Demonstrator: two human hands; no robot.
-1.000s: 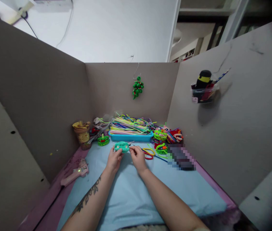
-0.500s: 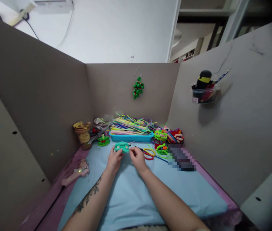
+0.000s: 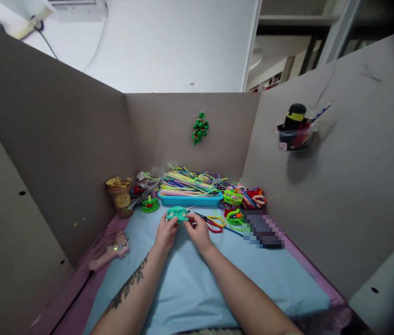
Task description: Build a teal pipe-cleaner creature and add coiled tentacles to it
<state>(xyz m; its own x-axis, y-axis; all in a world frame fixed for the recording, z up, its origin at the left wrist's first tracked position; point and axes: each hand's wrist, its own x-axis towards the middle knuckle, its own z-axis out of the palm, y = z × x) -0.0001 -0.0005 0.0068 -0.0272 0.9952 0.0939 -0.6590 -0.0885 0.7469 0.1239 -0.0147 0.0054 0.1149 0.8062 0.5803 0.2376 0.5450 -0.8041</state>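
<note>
1. Currently, a fuzzy turquoise oblong piece with two pale round spots sits just below and left of the frame's centre, held up over the light blue cloth-covered surface.
2. The left hand is closed around the piece's left end, thumb on its front and lower edge, the other fingers mostly hidden.
3. The right hand is nearly closed, thumb and forefinger pinching the right end; whether a separate strand lies between them is too small to tell.
4. What has just changed is slight: the right fingertips have come a little leftward, further onto that end, while the left hand keeps its hold.
5. Judging by this, the fine work is on the right end, with the left hand steadying the piece.
6. Right of centre, the scissors with red and yellow handles lie untouched; behind the hands is the bright blue plastic tray of multicoloured fuzzy stems. Neither has visibly shifted.
</note>
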